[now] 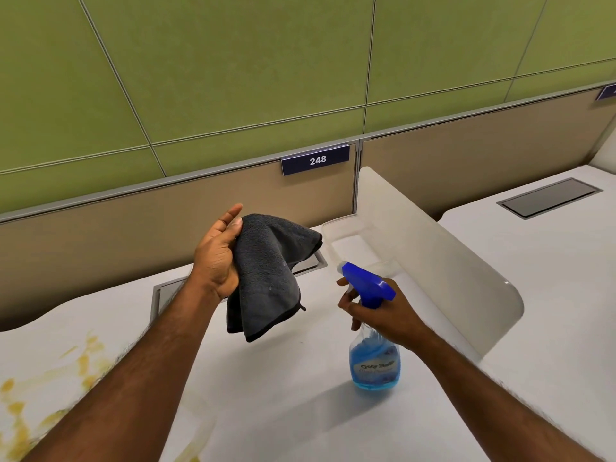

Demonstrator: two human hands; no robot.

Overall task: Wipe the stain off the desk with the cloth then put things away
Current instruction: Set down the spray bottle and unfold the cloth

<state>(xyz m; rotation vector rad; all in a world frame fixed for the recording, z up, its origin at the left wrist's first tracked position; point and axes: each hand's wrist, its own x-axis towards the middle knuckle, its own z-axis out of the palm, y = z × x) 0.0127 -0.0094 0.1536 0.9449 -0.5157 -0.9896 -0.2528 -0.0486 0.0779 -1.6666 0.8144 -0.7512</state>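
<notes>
Below sign "248" [317, 160], left hand [215, 258] gripping cloth [266, 275], right hand [383, 311] gripping spray bottle [375, 365]

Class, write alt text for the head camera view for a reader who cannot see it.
Above a white desk, the left hand holds up a dark grey cloth while the right hand grips a blue spray bottle. A yellow stain marks the desk at left.

Dark grey, fuzzy-napped cloth [266, 275] with black edging hangs from the left hand [216, 258]; in the right hand's [383, 315] grip, a clear spray bottle [374, 358] of pale blue liquid, a bright blue trigger head above the fingers. Below and left of the cloth grip, yellow-ochre blotches of stain [50, 388] mottle the white desk [283, 395]; beyond both hands, a navy sign [316, 159] reads 248 in white on a tan partition [133, 221], green wall panels [233, 61] above.
</notes>
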